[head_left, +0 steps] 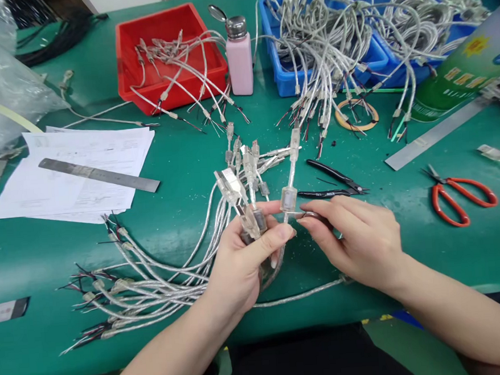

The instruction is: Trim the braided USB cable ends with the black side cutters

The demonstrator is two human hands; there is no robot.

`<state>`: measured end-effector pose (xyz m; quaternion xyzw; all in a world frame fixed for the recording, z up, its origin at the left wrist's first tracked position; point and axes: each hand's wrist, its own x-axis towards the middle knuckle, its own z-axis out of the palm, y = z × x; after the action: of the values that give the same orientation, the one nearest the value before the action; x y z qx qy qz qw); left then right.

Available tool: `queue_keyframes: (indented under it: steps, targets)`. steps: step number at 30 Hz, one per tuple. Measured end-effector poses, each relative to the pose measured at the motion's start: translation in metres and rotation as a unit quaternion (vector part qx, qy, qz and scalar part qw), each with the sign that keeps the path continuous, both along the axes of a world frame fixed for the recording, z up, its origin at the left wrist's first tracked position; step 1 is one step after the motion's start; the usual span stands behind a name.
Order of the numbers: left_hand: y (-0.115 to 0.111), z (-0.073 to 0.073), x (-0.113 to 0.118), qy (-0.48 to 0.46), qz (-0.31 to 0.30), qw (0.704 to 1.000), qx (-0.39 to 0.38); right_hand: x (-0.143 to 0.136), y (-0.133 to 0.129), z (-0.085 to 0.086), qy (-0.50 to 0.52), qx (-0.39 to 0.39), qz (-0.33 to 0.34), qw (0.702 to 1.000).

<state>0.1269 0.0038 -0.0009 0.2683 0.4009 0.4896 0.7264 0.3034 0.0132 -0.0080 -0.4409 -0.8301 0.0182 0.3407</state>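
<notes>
At the left of the green counter [465, 264], a steel ruler [99, 175] lies across printed sheets [23, 192]. Below them, stripped wire ends [122, 285] fan out from clear-sheathed cables running to the left hand [242, 262]. Behind, a red bin [157, 22] holds more cables, their ends hanging over its front, with a pink bottle [240, 65] just beside it.

The left hand is closed around a cluster of cables and their clear plugs [233, 187]. One cable stands upright at its fingertips, a grey-cored bead [289, 199] along it. Near this bead, the right hand [360, 237] pinches a small metal tool [318, 217]; whether the two hands touch is unclear.

Behind the right hand lie black-handled cutters [337, 175]; farther back, blue bins [285, 85] overflow with cables. At right, red-handled pliers [442, 181] lie splayed below a green can [444, 85].
</notes>
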Motion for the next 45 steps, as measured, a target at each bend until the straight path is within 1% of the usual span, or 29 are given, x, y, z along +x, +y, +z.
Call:
queue_keyframes:
  steps: [5,13,16,22,27,29,33,35,38,40,42,45]
  targets:
    - [0.001,-0.001,0.000,-0.001,0.005,1.000,0.002,0.002,0.000,0.001,0.011,-0.039,0.020,0.999]
    - [0.001,-0.002,0.001,0.007,0.002,1.000,-0.009,0.004,0.000,0.002,0.019,-0.063,0.036,0.997]
    - [0.001,-0.002,0.001,0.012,-0.003,1.000,-0.013,0.005,0.000,0.002,0.021,-0.085,0.033,0.996]
    - [0.001,-0.003,0.001,0.016,-0.002,1.000,-0.011,0.005,0.001,0.003,0.035,-0.119,0.058,0.991]
    - [0.001,-0.002,0.001,0.022,-0.001,1.000,-0.008,0.004,0.000,0.003,0.015,-0.093,0.032,0.995]
    - [0.001,-0.001,0.002,0.023,0.003,1.000,-0.007,0.004,0.000,0.002,0.002,-0.062,0.022,0.998]
    - [0.001,0.000,0.001,0.023,0.003,1.000,-0.008,0.004,0.003,0.000,-0.028,0.023,0.000,0.999]
    - [0.001,0.000,0.001,0.022,-0.004,1.000,-0.007,0.004,0.004,0.001,-0.025,0.042,-0.001,0.999]
    - [0.001,0.000,0.001,0.020,-0.007,1.000,-0.013,0.004,0.004,0.004,0.020,0.034,0.003,0.999]
    - [0.001,0.000,0.001,0.017,-0.008,1.000,-0.021,0.006,0.006,0.006,0.054,0.020,-0.014,0.998]
    - [0.002,0.001,0.001,0.008,-0.012,0.999,-0.029,0.011,0.011,0.005,0.055,0.006,-0.057,0.997]
    - [0.002,0.002,0.000,0.005,-0.021,0.999,-0.027,0.028,0.026,-0.005,-0.019,-0.025,-0.146,0.989]
